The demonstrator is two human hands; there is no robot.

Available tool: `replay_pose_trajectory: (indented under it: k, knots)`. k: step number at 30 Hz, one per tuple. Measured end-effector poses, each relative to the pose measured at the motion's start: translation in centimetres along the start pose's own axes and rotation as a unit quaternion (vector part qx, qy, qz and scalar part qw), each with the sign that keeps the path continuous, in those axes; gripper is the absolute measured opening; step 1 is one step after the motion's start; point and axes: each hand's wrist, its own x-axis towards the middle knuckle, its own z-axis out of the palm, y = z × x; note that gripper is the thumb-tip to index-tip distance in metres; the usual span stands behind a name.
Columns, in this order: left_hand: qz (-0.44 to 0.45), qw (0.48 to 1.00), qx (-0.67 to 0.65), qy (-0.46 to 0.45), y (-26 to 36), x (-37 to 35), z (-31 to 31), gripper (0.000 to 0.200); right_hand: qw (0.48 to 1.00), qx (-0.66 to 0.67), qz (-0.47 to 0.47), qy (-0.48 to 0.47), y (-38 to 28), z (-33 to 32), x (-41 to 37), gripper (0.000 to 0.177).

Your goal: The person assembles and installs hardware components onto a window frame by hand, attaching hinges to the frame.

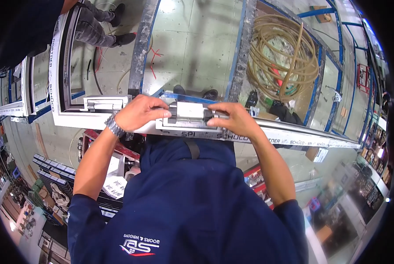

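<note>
A door hinge (191, 111) with a silver-white middle and dark end parts lies along the white window or door frame (249, 137) in front of my waist. My left hand (142, 113), with a metal watch on the wrist, pinches its left dark end between thumb and fingers. At the other end, my right hand (234, 119) grips the right dark part, fingers on top and thumb below. Both hands are closed, and my fingers partly cover the hinge ends. Another hinge (104, 104) sits on the frame to the left of my left hand.
The frame rests across a blue steel rack with worn padded bars (242, 53). A coiled tan hose (285, 57) lies beyond, at right. Another person's legs (93, 26) stand at upper left. A red tool cart (111, 143) is below the frame.
</note>
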Motion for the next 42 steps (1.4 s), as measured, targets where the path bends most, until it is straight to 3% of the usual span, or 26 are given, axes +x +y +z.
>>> replay_pose_trajectory:
  k: [1,4,7,10,13,16,17,21,24,25,28,29,38,42]
  knots:
    - [0.005,1.000,0.006,0.009,0.2,0.1,0.0,0.042,0.999,0.026,0.020,-0.007,0.0,0.1,0.1,0.062]
    - [-0.090,0.992,-0.076,-0.041,-0.4,0.6,-0.3,0.038,1.000,0.020,0.018,-0.011,0.9,-0.4,1.0,0.056]
    - [-0.082,0.985,-0.141,-0.050,-2.3,2.1,-0.5,0.050,0.992,0.100,0.064,-0.036,1.6,-0.5,2.8,0.053]
    - [-0.104,0.981,-0.155,-0.044,-2.0,2.6,-0.6,0.055,0.992,0.092,0.073,-0.052,1.7,-0.7,3.3,0.069]
    - [-0.122,0.980,-0.144,-0.065,-1.8,2.7,-1.0,0.059,0.989,0.058,0.115,-0.078,0.6,-1.3,3.5,0.071]
    - [-0.123,0.982,-0.127,-0.067,-1.7,2.9,-0.9,0.060,0.999,-0.001,0.007,-0.051,0.1,-1.7,2.6,0.071]
    - [-0.125,0.982,-0.125,-0.064,-1.7,2.9,-0.8,0.058,0.995,-0.042,-0.092,-0.021,0.0,-1.5,1.9,0.073]
    - [-0.111,0.985,-0.123,-0.046,-1.6,2.6,-0.7,0.055,0.968,-0.210,-0.122,0.059,0.1,0.7,0.7,0.076]
    - [-0.125,0.982,-0.133,-0.049,-1.3,2.6,-0.8,0.054,0.971,-0.196,-0.133,0.024,0.4,0.1,1.4,0.078]
    - [-0.128,0.983,-0.127,-0.028,-1.4,2.5,-0.4,0.053,0.968,-0.197,-0.156,0.026,0.5,0.1,1.4,0.069]
    - [-0.133,0.982,-0.129,-0.029,-1.1,2.5,-0.4,0.053,0.971,-0.206,-0.122,-0.003,-0.2,-0.3,1.5,0.068]
    - [-0.137,0.982,-0.127,-0.038,-1.7,2.5,-0.6,0.066,0.973,-0.193,-0.127,0.002,0.0,-0.3,1.5,0.075]
    - [-0.059,0.991,-0.123,0.012,-0.9,0.7,0.6,0.042,0.956,-0.269,-0.113,0.036,-1.2,1.2,-0.1,0.073]
    - [-0.007,0.999,-0.027,0.047,0.4,-1.2,1.1,0.037,0.926,-0.282,-0.219,0.121,0.0,2.9,-1.6,0.070]
